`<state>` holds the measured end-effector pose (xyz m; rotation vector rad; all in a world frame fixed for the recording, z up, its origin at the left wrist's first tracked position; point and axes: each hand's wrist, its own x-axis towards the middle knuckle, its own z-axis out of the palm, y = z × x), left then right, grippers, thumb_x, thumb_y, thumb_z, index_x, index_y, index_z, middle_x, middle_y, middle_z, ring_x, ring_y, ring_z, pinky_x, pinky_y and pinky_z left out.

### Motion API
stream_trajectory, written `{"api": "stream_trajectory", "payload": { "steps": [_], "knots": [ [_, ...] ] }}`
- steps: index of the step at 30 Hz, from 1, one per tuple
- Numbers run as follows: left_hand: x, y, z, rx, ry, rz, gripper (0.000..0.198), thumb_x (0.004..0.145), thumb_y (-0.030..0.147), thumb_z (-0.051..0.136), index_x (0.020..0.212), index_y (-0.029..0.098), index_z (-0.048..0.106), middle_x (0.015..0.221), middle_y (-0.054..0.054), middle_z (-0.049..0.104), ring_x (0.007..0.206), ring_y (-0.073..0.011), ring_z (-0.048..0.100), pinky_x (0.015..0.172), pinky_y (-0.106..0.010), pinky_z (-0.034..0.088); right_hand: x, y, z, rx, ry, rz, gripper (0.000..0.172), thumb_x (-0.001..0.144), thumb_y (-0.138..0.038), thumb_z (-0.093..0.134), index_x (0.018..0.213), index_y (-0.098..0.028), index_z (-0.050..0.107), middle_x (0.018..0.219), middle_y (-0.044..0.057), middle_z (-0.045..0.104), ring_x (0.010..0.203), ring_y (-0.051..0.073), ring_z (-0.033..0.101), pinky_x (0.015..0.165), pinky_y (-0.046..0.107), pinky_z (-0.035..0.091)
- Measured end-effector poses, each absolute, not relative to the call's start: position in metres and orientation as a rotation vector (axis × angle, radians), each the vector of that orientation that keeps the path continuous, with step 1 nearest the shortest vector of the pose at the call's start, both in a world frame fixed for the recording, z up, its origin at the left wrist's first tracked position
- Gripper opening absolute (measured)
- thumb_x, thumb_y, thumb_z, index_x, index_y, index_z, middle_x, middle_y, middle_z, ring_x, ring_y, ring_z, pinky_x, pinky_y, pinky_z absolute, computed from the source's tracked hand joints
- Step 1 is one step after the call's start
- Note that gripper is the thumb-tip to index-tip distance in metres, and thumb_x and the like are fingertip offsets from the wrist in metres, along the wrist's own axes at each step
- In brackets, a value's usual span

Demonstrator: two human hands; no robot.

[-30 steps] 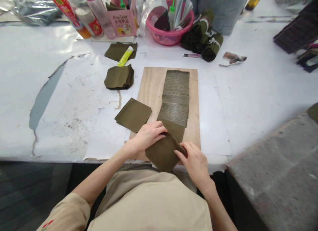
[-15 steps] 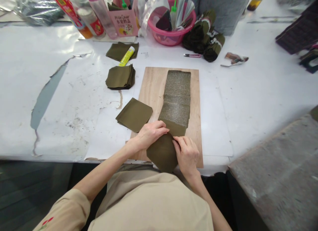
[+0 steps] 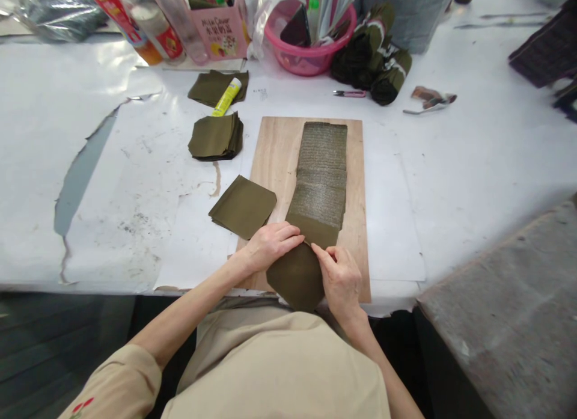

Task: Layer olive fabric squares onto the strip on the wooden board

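An olive fabric piece with cut corners lies at the near end of a wooden board, partly over its front edge. My left hand presses its fingers together on the top edge of this piece. At the same edge, my right hand pinches it between thumb and forefinger. Just beyond my fingers, overlapping olive fabric strips with a whitish, streaky surface run up the board. Left of my left hand rests a small stack of olive fabric pieces, overlapping the board's left edge.
Further left sit a thicker fabric stack, a yellow glue stick and more fabric pieces. Behind stand a pink basin, a pink box and tied olive bundles. Thread snips lie beyond the board.
My right thumb and forefinger have shifted slightly along the fabric's top edge toward my left hand. The camera view has tilted a little; the fabric stacks stay put.
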<state>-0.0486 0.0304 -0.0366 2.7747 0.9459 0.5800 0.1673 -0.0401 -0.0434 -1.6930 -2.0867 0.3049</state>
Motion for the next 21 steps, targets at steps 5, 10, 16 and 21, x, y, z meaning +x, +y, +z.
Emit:
{"api": "stream_trajectory", "payload": {
  "steps": [5,10,16,21],
  "knots": [
    [-0.0484,0.0304,-0.0369,2.803,0.937,0.562,0.022,0.099,0.017,0.044,0.111,0.013,0.062,0.108,-0.009,0.066,0.100,-0.0175,0.062,0.086,-0.030,0.055,0.1665,-0.0412,-0.0417,-1.665,-2.133,0.339,0.039,0.096,-0.014,0.046,0.129,-0.030,0.062,0.091,0.004,0.058,0.084,0.015,0.054,0.074,0.025,0.045],
    [-0.0463,0.0302,-0.0330,2.813,0.942,0.539,0.023,0.100,0.017,0.041,0.110,0.013,0.062,0.110,-0.010,0.065,0.100,-0.0173,0.061,0.087,-0.031,0.055,0.1661,-0.0408,-0.0405,-1.685,-2.164,0.338,0.041,0.097,-0.014,0.045,0.130,-0.032,0.061,0.092,0.004,0.057,0.084,0.016,0.053,0.074,0.026,0.045],
    [-0.0444,0.0302,-0.0306,2.862,0.923,0.569,0.022,0.100,0.016,0.041,0.107,0.012,0.062,0.105,-0.010,0.067,0.096,-0.0166,0.062,0.084,-0.029,0.055,0.1658,-0.0395,-0.0390,-1.699,-2.167,0.335,0.039,0.096,-0.015,0.047,0.128,-0.031,0.062,0.091,0.004,0.056,0.084,0.015,0.051,0.074,0.026,0.044],
    [-0.0439,0.0305,-0.0304,2.894,0.922,0.550,0.021,0.099,0.015,0.042,0.107,0.013,0.062,0.105,-0.009,0.067,0.094,-0.0164,0.062,0.083,-0.028,0.055,0.1658,-0.0392,-0.0375,-1.693,-2.177,0.338,0.040,0.096,-0.015,0.047,0.128,-0.032,0.061,0.091,0.003,0.055,0.083,0.015,0.051,0.073,0.026,0.043]
  ]
}}
